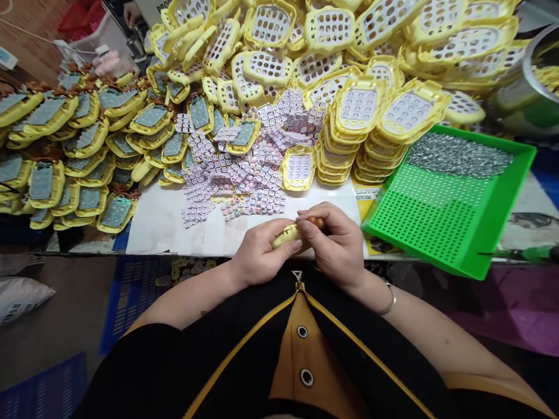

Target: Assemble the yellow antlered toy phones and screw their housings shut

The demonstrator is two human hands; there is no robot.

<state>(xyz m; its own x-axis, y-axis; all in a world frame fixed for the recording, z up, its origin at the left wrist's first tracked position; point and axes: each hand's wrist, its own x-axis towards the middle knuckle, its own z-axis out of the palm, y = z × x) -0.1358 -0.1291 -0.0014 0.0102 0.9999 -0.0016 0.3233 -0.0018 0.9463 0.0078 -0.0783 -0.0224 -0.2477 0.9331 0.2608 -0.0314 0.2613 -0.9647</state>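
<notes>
My left hand [261,251] and my right hand [335,244] meet at the near edge of the table, both closed on one small yellow plastic shell [287,235] with a brown knob [317,222] at its top. The shell lies edge-on between my fingers, so its face is hidden. Just beyond my hands lies a loose heap of small pale keypad pieces [244,169], and a single yellow shell with its keypad fitted [299,167] sits past that.
Stacks of yellow shells with keypads [371,116] fill the back right. Yellow shells with grey boards [87,134] crowd the left. A green perforated tray [437,215] holding small metal parts stands at right, with a metal pot [530,87] behind it. Another person's hand [131,11] shows far left.
</notes>
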